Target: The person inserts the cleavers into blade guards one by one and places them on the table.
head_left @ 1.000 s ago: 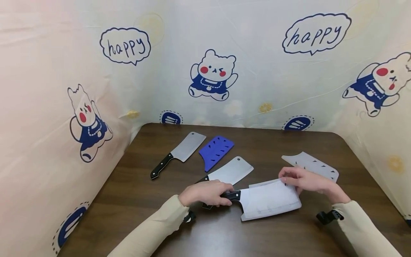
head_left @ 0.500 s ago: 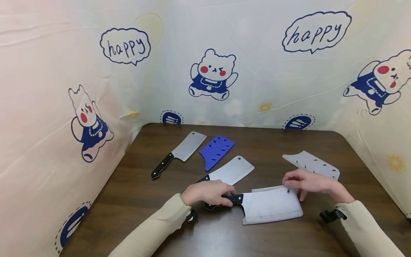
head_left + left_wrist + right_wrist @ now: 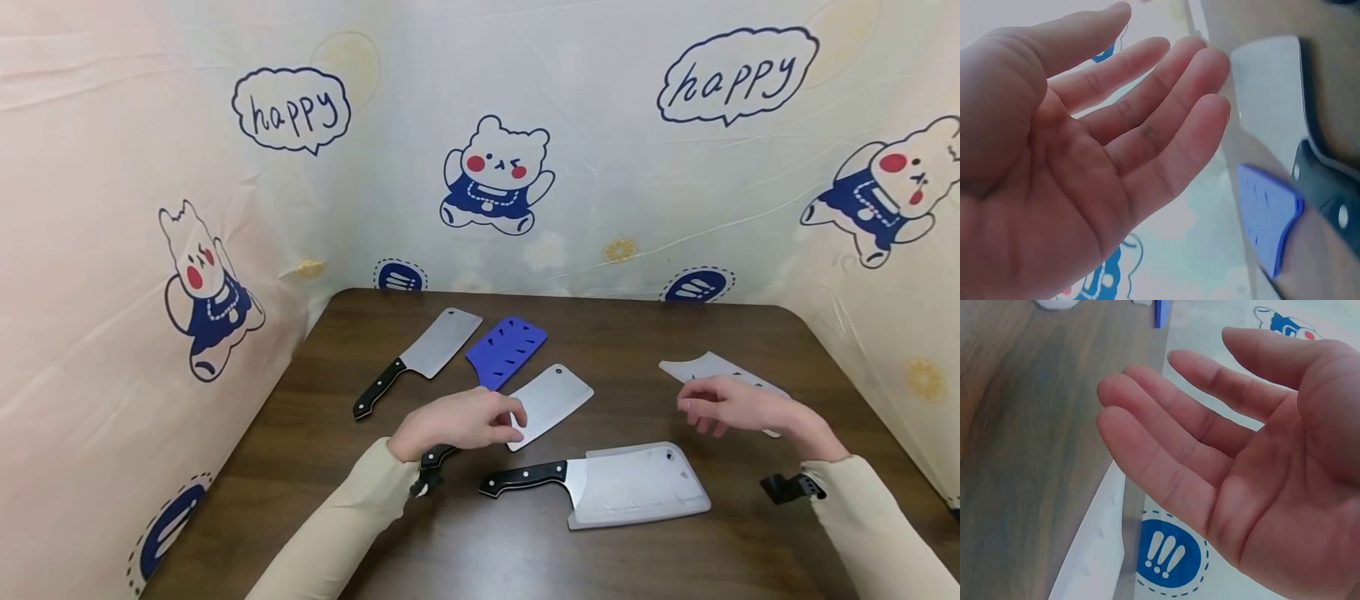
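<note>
A cleaver (image 3: pixel 525 476) with a black riveted handle lies at the front of the table, its blade inside a translucent white blade guard (image 3: pixel 645 487). My left hand (image 3: pixel 461 419) hovers over a second, bare cleaver (image 3: pixel 555 402), hiding most of its handle. The left wrist view shows that palm with relaxed fingers and nothing held. To the right, my right hand (image 3: pixel 738 407) is raised beside another white blade guard (image 3: pixel 712 367), covering part of it. In the right wrist view its fingers (image 3: pixel 1166 469) are loosely bent and hold nothing.
A third cleaver (image 3: pixel 438 343) lies bare at the back left, handle toward the left front. Next to it is a blue blade guard (image 3: pixel 504 350) with cut-out slots. Printed cloth (image 3: pixel 600 167) hangs around the back and sides of the brown wooden table (image 3: pixel 517 550).
Both hands have let go of the sheathed cleaver, which now lies on the table. The left hand has moved up and left over the bare cleaver, the right hand slightly up and right.
</note>
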Tool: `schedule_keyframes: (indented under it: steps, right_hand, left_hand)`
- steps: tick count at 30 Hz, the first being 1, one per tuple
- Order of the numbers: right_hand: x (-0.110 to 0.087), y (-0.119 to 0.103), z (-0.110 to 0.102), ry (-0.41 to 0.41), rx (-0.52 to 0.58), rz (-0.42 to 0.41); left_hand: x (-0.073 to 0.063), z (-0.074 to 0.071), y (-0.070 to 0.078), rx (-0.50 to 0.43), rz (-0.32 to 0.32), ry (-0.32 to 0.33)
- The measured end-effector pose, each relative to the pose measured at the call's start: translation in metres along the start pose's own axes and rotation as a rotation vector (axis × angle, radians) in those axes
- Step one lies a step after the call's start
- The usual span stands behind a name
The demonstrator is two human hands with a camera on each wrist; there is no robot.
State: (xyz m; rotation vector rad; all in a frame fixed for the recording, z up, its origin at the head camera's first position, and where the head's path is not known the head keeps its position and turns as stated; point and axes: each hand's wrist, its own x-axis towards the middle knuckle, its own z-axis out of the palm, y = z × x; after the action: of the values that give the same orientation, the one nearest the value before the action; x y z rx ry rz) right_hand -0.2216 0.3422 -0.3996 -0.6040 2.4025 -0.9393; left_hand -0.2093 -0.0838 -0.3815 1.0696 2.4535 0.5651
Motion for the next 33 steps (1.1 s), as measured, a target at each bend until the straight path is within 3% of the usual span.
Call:
schedule_keyframes:
  steps: [6, 15, 21, 27, 33]
  right_hand:
    - [-0.002, 0.005, -0.006, 0.113, -0.037, 0.028]
    - [-0.012, 0.013, -0.010, 0.247, -0.199, 0.089]
    - [-0.015, 0.023, -0.015, 0.324, -0.308, 0.119]
    - [-0.015, 0.035, -0.021, 0.359, -0.340, 0.155]
    - [-0.016, 0.050, -0.022, 0.349, -0.366, 0.186]
  left_hand:
    - [-0.009, -0.010, -0.010, 0.003, -0.047, 0.033]
    - [-0.024, -0.016, -0.022, 0.006, -0.057, 0.078]
    - [-0.027, -0.020, -0.032, -0.037, -0.096, 0.122]
    - [-0.023, -0.015, -0.047, -0.057, -0.158, 0.159]
    - [-0.018, -0.007, -0.060, -0.015, -0.194, 0.166]
